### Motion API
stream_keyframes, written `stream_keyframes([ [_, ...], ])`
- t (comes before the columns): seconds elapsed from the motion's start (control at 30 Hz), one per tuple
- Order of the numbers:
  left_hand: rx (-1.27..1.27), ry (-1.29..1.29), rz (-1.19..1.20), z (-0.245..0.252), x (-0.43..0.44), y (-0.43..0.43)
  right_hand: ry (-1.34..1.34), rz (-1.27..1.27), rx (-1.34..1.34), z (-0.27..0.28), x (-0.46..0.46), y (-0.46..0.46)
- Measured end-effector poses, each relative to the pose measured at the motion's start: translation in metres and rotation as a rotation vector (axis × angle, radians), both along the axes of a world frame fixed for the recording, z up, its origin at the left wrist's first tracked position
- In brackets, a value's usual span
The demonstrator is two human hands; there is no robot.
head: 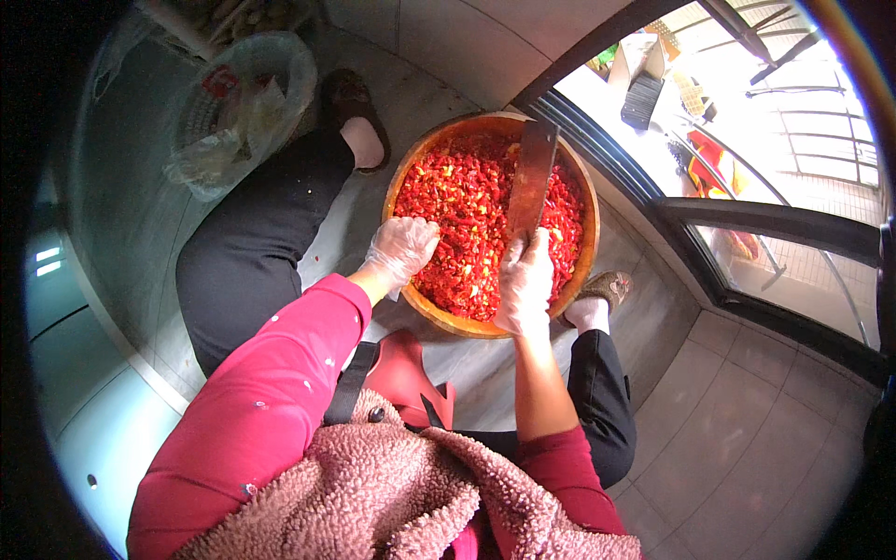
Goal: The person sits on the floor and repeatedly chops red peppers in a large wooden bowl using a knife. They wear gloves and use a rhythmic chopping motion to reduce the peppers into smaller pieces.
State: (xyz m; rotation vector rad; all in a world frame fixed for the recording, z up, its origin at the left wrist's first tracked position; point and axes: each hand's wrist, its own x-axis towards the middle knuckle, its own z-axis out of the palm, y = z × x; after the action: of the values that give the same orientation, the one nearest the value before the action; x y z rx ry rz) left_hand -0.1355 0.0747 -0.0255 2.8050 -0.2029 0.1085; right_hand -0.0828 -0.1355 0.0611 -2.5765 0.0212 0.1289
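A round wooden tub stands on the floor between the person's feet, filled with chopped red chili peppers mixed with yellow bits. My right hand, in a clear plastic glove, grips the handle of a cleaver. The wide blade points away from me over the peppers, its far end near the tub's rim. My left hand, gloved too, is closed in a loose fist at the tub's left rim. Whether it holds anything is hidden by its curled fingers.
A translucent plastic basket with bags inside stands at the upper left. A dark-framed glass door is to the right, with a brush beyond it. Slippered feet flank the tub. A red plastic seat lies close to my body.
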Motion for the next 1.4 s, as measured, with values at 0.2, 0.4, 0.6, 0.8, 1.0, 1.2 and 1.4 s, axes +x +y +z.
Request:
stream_keyframes([
  [0.2, -0.028, 0.025, 0.022, 0.005, -0.002, 0.0, 0.251, 0.064, -0.032, -0.008, 0.014, 0.021],
  [0.4, -0.039, 0.278, 0.058, 0.02, 0.003, -0.004, -0.024, 0.047, 0.013, -0.023, 0.007, -0.006],
  [0.6, -0.303, 0.726, 0.34, 0.032, 0.005, -0.036, 0.235, 0.068, -0.065, -0.016, 0.004, 0.002],
  [0.8, -0.647, 0.595, 0.447, 0.018, 0.046, -0.062, -0.042, -0.056, 0.043, -0.004, -0.001, -0.019],
  [1.0, -0.696, 0.616, 0.432, 0.03, 0.083, -0.085, 0.15, 0.036, -0.013, -0.023, -0.001, -0.024],
  [1.2, -0.358, 0.233, 0.233, 0.029, 0.016, -0.02, -0.141, 0.003, 0.08, -0.008, 0.001, -0.01],
  [1.4, -0.12, 0.06, -0.024, 0.011, -0.006, -0.005, 0.191, 0.028, 0.041, -0.003, 0.011, 0.017],
])
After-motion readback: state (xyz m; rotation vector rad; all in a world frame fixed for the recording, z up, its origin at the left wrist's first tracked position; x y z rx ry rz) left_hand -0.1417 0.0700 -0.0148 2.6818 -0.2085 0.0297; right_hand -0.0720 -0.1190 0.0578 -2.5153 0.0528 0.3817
